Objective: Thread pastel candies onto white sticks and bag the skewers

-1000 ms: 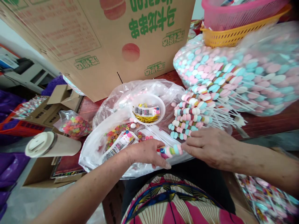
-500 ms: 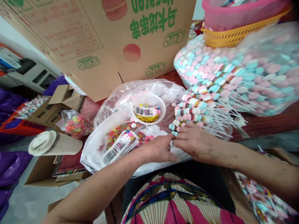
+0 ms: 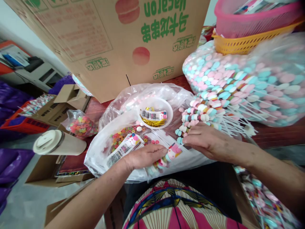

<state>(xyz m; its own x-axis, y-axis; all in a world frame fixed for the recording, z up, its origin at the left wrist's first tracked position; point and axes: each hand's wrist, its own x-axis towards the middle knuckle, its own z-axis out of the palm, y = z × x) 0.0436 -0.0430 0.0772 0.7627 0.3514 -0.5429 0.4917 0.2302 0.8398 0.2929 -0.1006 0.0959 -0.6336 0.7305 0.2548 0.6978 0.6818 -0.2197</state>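
Observation:
My left hand (image 3: 143,156) is closed on a wrapped candy skewer (image 3: 164,159) with pastel pieces and a pink-printed bag top, held low over the clear plastic sheet (image 3: 100,149). My right hand (image 3: 205,141) lies palm down just right of it, its fingertips pinched at the near end of a heap of marshmallow skewers (image 3: 202,111); what they pinch is hidden. Printed label bags (image 3: 121,149) lie beside my left wrist, over coloured ring candies (image 3: 119,136). A white bowl (image 3: 155,112) with gold twist ties and labels stands behind.
A big cardboard box (image 3: 114,41) stands at the back. A large clear bag of pastel candy (image 3: 250,79) fills the right, with yellow and pink baskets (image 3: 250,35) above. At left are a cream tumbler (image 3: 59,144), a small bag of ring candy (image 3: 82,125) and small cartons (image 3: 57,108).
The hands met over the sheet, then parted. My left hand now holds the skewer inside a printed bag, drawn toward me. My right hand shifted to the skewer heap.

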